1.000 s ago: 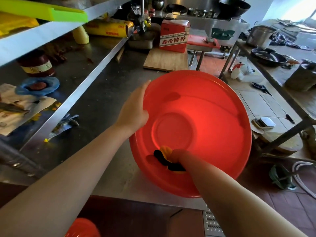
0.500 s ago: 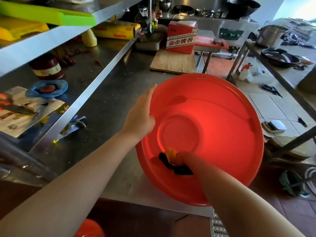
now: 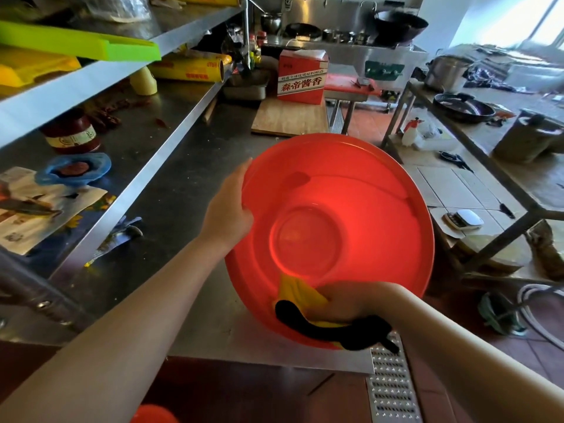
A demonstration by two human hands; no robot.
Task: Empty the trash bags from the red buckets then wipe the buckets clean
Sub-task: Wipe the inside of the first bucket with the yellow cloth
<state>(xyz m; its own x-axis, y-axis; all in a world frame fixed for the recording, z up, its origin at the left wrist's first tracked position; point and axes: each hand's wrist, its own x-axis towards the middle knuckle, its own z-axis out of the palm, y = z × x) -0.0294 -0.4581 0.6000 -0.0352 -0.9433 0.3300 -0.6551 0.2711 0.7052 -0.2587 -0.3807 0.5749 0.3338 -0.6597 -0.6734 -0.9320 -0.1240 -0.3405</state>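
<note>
Steel runs the length of the counter [image 3: 189,184], a long kitchen worktop with a raised shelf [image 3: 91,77] along its left side and red floor tiles beyond its near edge. Landmark here is the red bucket [image 3: 360,190], tipped so its open mouth faces the camera over the counter's near right corner; its round base shows empty and glowing with light from behind. The left hand [image 3: 227,209] grips the bucket's left rim, thumb inside and fingers curled round the outside. The right hand [image 3: 351,303] is at the bucket's lower rim, closed around a yellow and black cloth [image 3: 300,296] that is pressed against the inner wall near the edge. Behind the bucket a red carton [image 3: 302,76] with printed characters stands on a wooden board [image 3: 287,119]. Left of the bucket, under the shelf, sit a dark jar [image 3: 71,132] and a blue dish [image 3: 73,169] holding something dark, with a roll of cling film [image 3: 189,68] further back. Right of the bucket a second table [image 3: 488,154] carries a dark pan [image 3: 464,106] and a steel pot [image 3: 447,71]; what they hold cannot be seen. Below the bucket, at the bottom edge, part of another red object [image 3: 154,413] shows beside a floor drain grate [image 3: 390,389].
</note>
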